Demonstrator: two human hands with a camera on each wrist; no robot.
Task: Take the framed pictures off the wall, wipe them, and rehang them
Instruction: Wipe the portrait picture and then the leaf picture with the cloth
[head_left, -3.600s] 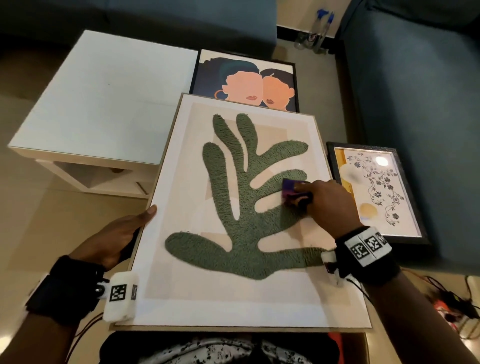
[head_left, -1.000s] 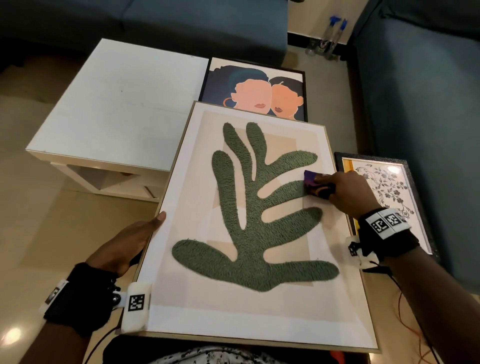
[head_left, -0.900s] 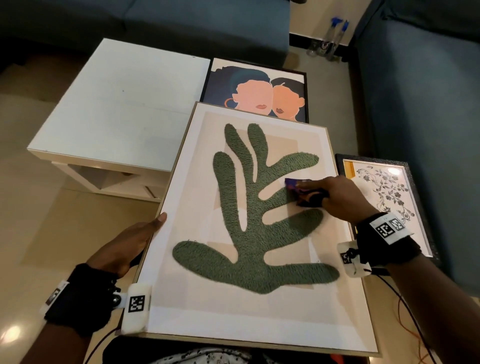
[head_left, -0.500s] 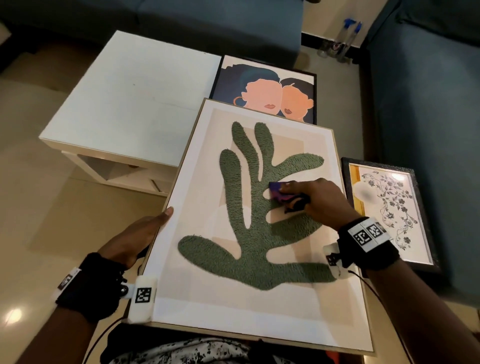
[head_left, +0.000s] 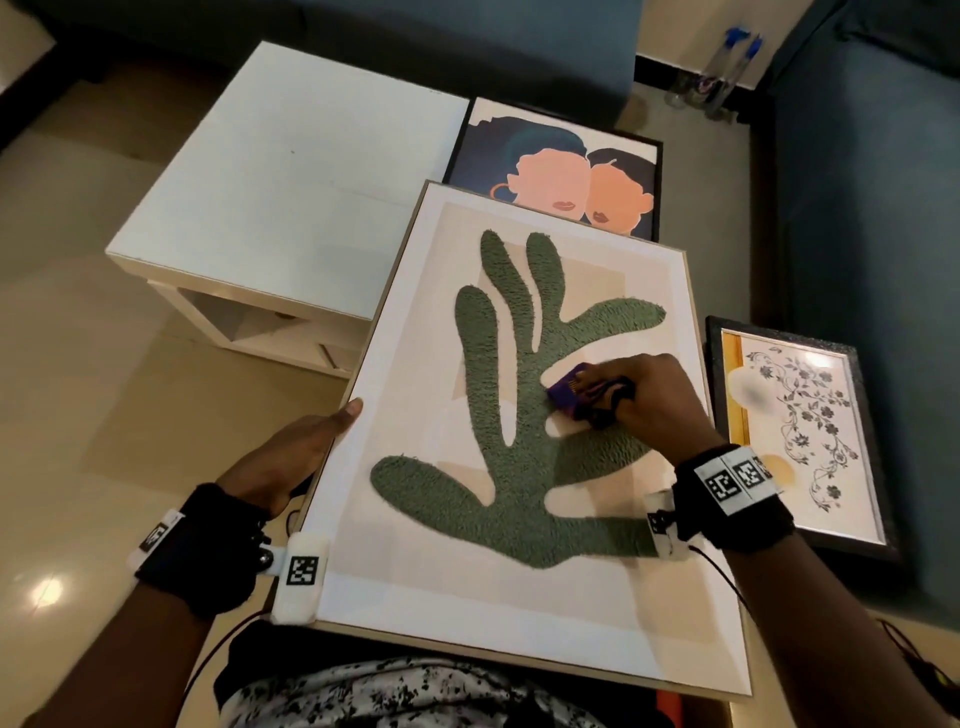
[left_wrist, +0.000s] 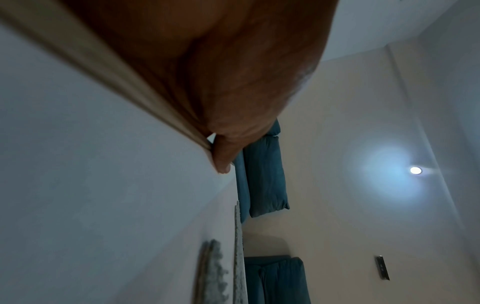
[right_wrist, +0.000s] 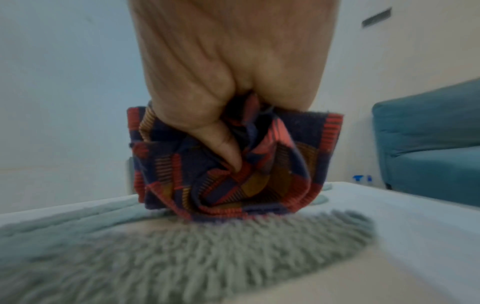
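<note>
A large light-wood framed picture (head_left: 415, 613) with a tufted green plant shape (head_left: 483, 364) lies across my lap. My left hand (head_left: 291, 452) grips its left edge, thumb on top, fingers hidden under the frame; the left wrist view shows the thumb against the frame edge (left_wrist: 124, 82). My right hand (head_left: 649, 400) holds a bunched purple, red and orange patterned cloth (head_left: 571, 397) and presses it on the green tufts near the picture's middle. In the right wrist view the cloth (right_wrist: 228, 164) is bunched in my right hand (right_wrist: 228, 115), touching the fuzzy pile (right_wrist: 182, 251).
A black-framed picture of two faces (head_left: 561, 171) lies on the floor beyond the large one. A dark-framed floral picture (head_left: 800, 421) rests on the right by a blue sofa (head_left: 857, 208). A white low table (head_left: 291, 171) stands to the left. Spray bottles (head_left: 727, 67) stand far back.
My right hand has wiped the cloth leftward across the green shape, from the right side toward the middle. My left hand keeps its grip on the frame's left edge.
</note>
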